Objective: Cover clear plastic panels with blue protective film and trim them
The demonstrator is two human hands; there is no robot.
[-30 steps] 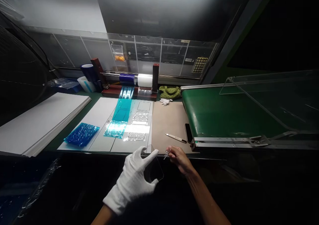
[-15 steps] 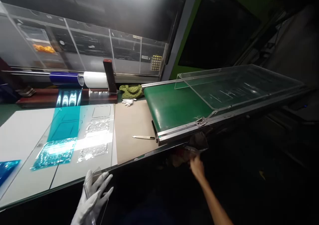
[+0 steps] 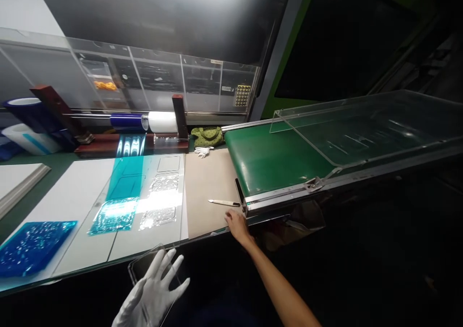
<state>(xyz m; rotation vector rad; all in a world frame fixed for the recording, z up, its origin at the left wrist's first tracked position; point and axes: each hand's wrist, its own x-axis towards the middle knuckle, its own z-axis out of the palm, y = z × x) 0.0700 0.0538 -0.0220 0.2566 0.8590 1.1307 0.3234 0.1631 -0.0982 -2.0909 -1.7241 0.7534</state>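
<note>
Clear pane (image 3: 142,267), material not determinable, held tilted just past the near edge of the desk (image 3: 43,182), at the gloved left hand (image 3: 152,295). Fingers (image 3: 170,262) of that hand spread well apart, pane lying against them; firmness of grip cannot be told. Risk: spread fingers offer little purchase, so the pane could slip and strike the desk edge or the blue film sheet (image 3: 32,247) to the left. Bare right hand (image 3: 237,226) sits well to the right of the pane, its fingers together, nothing visible in them, at the near edge of the kraft paper sheet (image 3: 208,192). Craft knife (image 3: 224,202) lies just beyond, blade pointing left, no cover visible. Risk: a careless sweep of the bare hand across the sheet could catch that blade. Green conveyor belt (image 3: 275,158) runs off to the right.
</note>
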